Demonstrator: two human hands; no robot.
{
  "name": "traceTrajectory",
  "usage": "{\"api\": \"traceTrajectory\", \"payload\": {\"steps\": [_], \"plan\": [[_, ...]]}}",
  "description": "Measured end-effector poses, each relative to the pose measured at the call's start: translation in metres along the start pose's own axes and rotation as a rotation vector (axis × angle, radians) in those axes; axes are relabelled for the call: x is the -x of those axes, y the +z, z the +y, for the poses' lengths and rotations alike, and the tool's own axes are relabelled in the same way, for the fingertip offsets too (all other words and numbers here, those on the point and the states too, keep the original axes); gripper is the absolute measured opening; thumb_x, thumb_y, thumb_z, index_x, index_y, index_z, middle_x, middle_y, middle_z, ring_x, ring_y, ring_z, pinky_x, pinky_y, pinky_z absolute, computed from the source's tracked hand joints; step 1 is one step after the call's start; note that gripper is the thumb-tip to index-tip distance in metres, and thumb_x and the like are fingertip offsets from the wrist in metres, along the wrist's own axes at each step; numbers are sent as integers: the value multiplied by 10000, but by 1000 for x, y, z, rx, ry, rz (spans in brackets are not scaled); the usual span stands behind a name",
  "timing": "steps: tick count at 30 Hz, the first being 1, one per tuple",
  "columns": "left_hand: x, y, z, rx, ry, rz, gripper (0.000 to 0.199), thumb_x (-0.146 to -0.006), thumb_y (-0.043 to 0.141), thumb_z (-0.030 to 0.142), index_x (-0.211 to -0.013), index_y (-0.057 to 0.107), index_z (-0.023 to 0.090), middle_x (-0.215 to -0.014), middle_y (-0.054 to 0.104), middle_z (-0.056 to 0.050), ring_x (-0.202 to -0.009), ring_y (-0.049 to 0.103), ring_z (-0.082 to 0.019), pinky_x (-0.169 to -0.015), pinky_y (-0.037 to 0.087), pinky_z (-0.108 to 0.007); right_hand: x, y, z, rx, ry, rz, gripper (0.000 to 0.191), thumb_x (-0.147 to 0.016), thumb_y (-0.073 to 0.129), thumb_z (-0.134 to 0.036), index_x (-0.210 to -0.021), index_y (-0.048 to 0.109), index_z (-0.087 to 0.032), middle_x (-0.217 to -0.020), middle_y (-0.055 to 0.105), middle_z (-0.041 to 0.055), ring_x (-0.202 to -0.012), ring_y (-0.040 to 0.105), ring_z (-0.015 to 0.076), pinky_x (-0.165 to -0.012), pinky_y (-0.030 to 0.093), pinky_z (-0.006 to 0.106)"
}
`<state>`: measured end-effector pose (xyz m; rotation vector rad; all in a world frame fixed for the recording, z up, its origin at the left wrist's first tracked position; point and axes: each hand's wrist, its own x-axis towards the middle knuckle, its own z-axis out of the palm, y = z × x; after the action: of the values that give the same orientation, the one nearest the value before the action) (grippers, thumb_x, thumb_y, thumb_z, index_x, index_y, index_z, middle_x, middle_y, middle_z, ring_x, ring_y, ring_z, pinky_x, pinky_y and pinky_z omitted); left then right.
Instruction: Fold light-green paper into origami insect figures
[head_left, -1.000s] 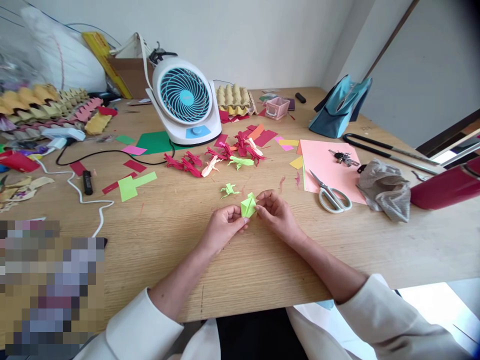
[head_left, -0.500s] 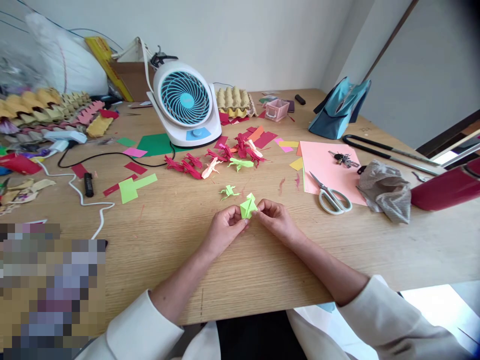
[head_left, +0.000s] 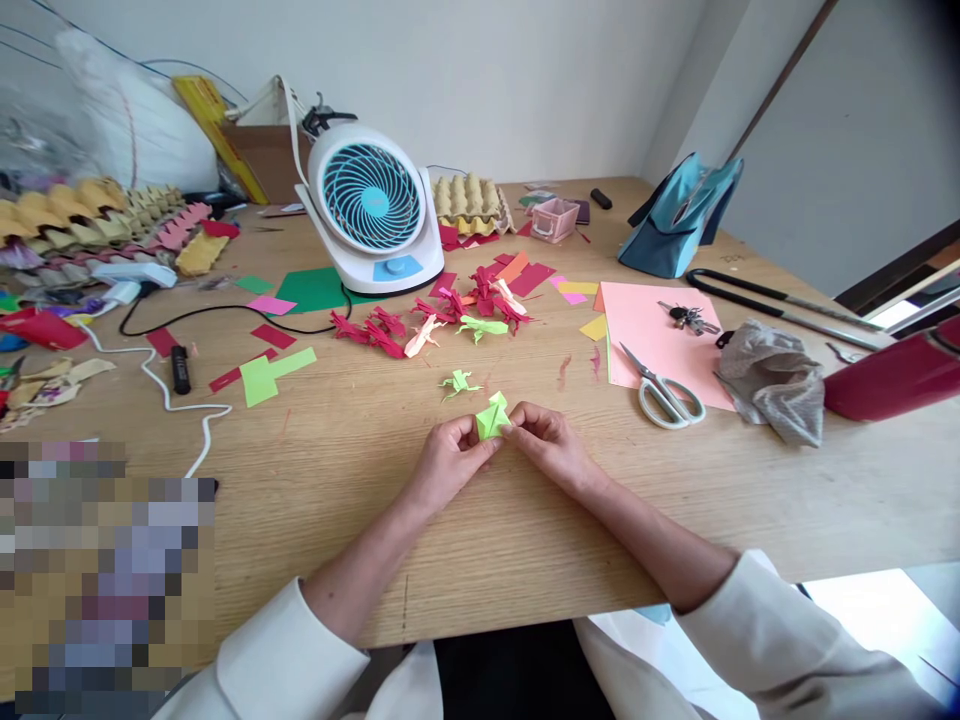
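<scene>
A small piece of folded lime-green paper (head_left: pixel 491 418) is held up between my two hands, just above the table. My left hand (head_left: pixel 451 462) pinches its left and lower side with thumb and fingers. On the other side, my right hand (head_left: pixel 551 445) grips the right edge between thumb and fingertips. Just beyond my hands lies a green folded paper figure (head_left: pixel 459 383) with thin legs. Farther back is a row of red folded paper figures (head_left: pixel 379 330), with a pale peach figure (head_left: pixel 424 336) and another lime-green figure (head_left: pixel 482 327) among them.
A white fan (head_left: pixel 375 210) stands at the back. Scissors (head_left: pixel 667 392) rest partly on pink paper (head_left: pixel 652 320) at right, near keys (head_left: pixel 688 318), a grey cloth (head_left: pixel 776 380) and a red bottle (head_left: pixel 892 370). Lime-green scraps (head_left: pixel 260 382), a black marker (head_left: pixel 180 369) and a white cable (head_left: pixel 206 440) lie at left.
The folded green paper has shifted slightly left and tilted a little between my fingers. Both hands keep their grip. The things on the table stay in place.
</scene>
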<state>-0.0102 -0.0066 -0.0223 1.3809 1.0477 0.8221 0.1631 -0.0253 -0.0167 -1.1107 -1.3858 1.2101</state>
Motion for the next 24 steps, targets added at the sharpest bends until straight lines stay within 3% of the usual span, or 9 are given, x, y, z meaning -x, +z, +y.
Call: {"api": "traceTrajectory", "payload": {"steps": [6, 13, 18, 24], "plan": [[-1, 2, -1, -31, -4, 4, 305, -735, 738, 422, -719, 595, 153, -622, 500, 35, -556, 441, -89, -518, 405, -199, -1, 1, 1, 17, -12, 17, 390, -805, 657, -557, -742, 550, -187, -677, 542, -11, -622, 467, 125, -606, 374, 262], [2, -1, 9, -197, 111, 18, 300, -736, 746, 384, -685, 552, 162, -622, 485, 45, -583, 443, -89, -521, 356, -192, -2, 0, 1, 3, -11, 27, 383, -814, 643, -542, -713, 521, -193, -648, 512, -19, -600, 442, 120, -588, 359, 259], [1, -9, 20, -73, 99, 18, 295, -778, 701, 439, -852, 642, 159, -736, 593, 0, -648, 539, -121, -512, 443, -201, -2, -2, 0, 35, -30, 37, 387, -805, 662, -533, -700, 521, -188, -635, 477, -29, -588, 401, 111, -565, 326, 252], [-1, -9, 20, 23, 35, -19, 301, -720, 762, 409, -753, 616, 147, -647, 581, 26, -476, 480, -63, -440, 410, -185, 1, 1, 1, 77, -51, -33, 359, -821, 670, -496, -723, 549, -173, -640, 512, -23, -578, 420, 105, -552, 330, 245]]}}
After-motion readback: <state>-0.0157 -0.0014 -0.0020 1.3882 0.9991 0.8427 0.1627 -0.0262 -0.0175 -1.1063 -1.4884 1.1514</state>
